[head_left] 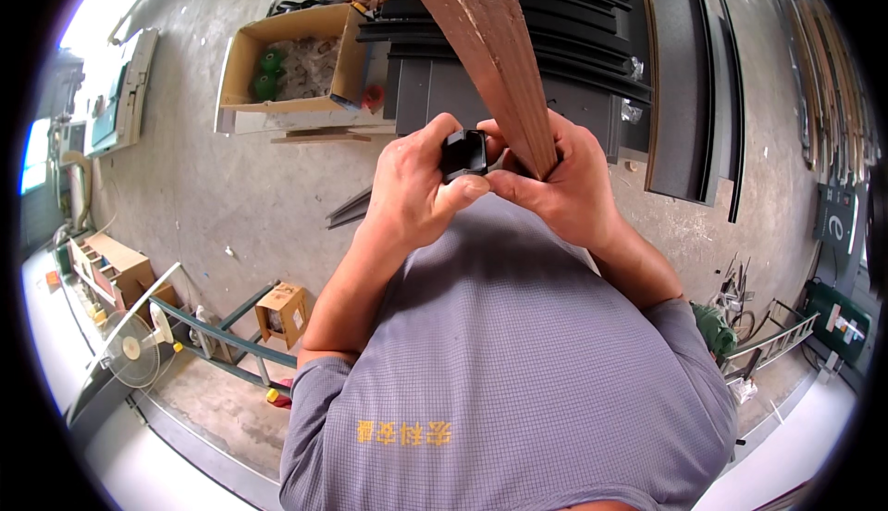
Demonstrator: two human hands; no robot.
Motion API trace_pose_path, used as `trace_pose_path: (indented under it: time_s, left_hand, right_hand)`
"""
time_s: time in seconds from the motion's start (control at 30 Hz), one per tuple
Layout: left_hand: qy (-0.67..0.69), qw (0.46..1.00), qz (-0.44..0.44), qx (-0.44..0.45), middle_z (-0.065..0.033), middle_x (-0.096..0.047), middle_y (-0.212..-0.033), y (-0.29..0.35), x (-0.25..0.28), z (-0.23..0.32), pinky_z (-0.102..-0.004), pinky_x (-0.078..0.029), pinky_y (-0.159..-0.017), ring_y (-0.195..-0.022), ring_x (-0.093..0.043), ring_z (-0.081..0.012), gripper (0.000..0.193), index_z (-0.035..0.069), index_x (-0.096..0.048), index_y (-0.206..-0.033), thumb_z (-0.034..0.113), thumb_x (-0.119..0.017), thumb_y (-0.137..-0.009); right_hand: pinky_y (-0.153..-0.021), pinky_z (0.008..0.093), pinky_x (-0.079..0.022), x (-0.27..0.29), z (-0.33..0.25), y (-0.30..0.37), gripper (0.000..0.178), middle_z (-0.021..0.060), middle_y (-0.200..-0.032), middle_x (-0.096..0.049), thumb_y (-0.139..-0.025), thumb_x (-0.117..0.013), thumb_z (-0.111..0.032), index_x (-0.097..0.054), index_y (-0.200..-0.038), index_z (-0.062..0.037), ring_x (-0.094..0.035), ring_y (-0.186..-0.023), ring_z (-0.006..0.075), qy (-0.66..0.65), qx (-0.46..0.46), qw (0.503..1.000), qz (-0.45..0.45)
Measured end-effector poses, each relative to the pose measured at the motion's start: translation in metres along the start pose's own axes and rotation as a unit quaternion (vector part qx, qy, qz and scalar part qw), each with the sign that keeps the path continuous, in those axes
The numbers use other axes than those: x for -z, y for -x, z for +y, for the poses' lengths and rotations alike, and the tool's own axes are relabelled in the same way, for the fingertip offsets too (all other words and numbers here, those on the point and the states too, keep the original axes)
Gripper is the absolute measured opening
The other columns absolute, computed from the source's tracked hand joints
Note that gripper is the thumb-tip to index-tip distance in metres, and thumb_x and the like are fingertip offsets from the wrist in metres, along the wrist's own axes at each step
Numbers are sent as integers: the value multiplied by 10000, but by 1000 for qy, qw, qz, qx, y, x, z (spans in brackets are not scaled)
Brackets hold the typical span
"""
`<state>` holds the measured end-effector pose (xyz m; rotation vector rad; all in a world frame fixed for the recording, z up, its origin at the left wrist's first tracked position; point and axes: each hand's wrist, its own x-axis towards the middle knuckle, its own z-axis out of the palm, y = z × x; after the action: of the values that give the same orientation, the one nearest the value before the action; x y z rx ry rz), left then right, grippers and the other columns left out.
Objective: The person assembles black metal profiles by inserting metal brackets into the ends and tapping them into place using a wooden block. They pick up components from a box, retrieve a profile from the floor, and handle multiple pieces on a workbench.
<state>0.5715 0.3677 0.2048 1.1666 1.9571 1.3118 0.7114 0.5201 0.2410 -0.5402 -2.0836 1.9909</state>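
A black fitting (464,154) is held before the chest by the left hand (407,183), its grip pinched around the walls; it is presumably light and stiff, best taken by its outer sides. A brown bar (499,58) is clasped near its end by the right hand (578,187). Beyond, black profiles (583,44) and a carton (277,105) are seen.

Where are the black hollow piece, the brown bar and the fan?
Black hollow piece (465,153), head view: inside its open end.
Brown bar (492,44), head view: its long face.
Fan (134,349), head view: its round hub.
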Motion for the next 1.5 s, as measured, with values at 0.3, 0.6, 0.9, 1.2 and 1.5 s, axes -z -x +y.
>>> trace_pose_path:
  time_s: [0.3, 0.6, 0.9, 1.2, 1.5]
  left_hand:
    - [-19, 1000, -6, -17, -189, -592, -734, 1, -2, 3, -448, -502, -663, -711, -627, -420, 907, -9, -545, -918, 894, -509, -830]
    - [-23, 999, -5, -28, -184, -587, -735, 0, -2, 5, -447, -496, -653, -702, -617, -423, 1062, -6, -538, -927, 1014, -280, -782]
    - [-28, 999, 3, -34, -151, -579, -758, 2, -3, 6, -431, -486, -642, -698, -601, -393, 1069, 12, -544, -929, 1027, -249, -767]
    - [-18, 999, 15, -40, -150, -578, -760, 0, -6, 9, -424, -486, -644, -695, -600, -374, 1077, 8, -549, -935, 1034, -276, -753]
    - [-22, 999, 10, -43, -153, -593, -774, -1, -5, 7, -426, -491, -635, -697, -610, -380, 1055, 9, -552, -934, 1022, -308, -766]
  right_hand:
    - [-725, 253, -518, 1, 3, 7, 380, 14, -899, -698, -793, -868, -31, -672, -1119, -23, -615, -785, 78, -4, 5, 1000, 17]
    - [-742, 238, -498, -1, 23, 3, 452, -12, -958, -675, -786, -889, -26, -678, -1187, -15, -588, -818, 64, -135, 27, 990, -15]
    - [-826, 275, -540, -5, 35, 5, 459, 14, -1009, -691, -795, -890, -9, -675, -1200, 1, -643, -901, 89, -182, 63, 981, -16]
    - [-889, 310, -550, -4, 34, 3, 458, 37, -1036, -708, -791, -886, 5, -674, -1197, 9, -667, -955, 119, -236, 73, 968, -40]
    - [-777, 272, -525, -1, 26, 2, 429, 1, -921, -685, -751, -929, -84, -687, -1103, -37, -623, -837, 92, -139, 61, 988, 7]
